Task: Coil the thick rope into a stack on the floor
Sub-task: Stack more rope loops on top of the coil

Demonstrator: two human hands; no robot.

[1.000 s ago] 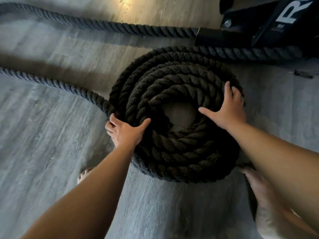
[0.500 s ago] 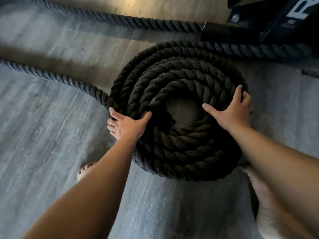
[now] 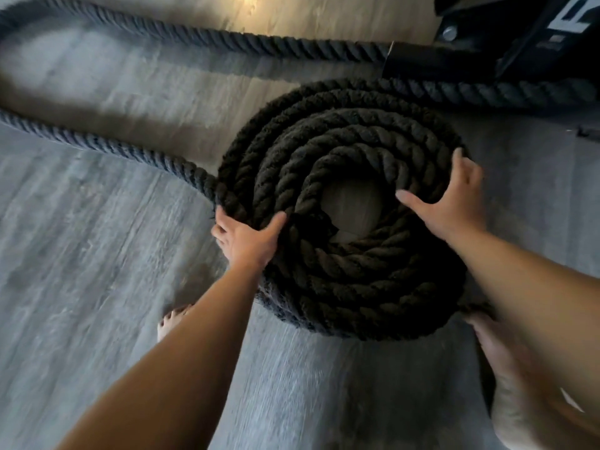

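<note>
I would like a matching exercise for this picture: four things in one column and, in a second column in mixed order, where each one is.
Things
1. left hand
2. right hand
3. loose rope
4. black equipment

Places
A. top right corner of the view
B. spread on top of the coil, right side
C. trails away to the left over the floor
D. grips the coil's outer left edge

Pairs: 1-D, 2-B, 3-C, 4-A

Head-worn camera, facing steeply down, near floor (image 3: 97, 319)
</note>
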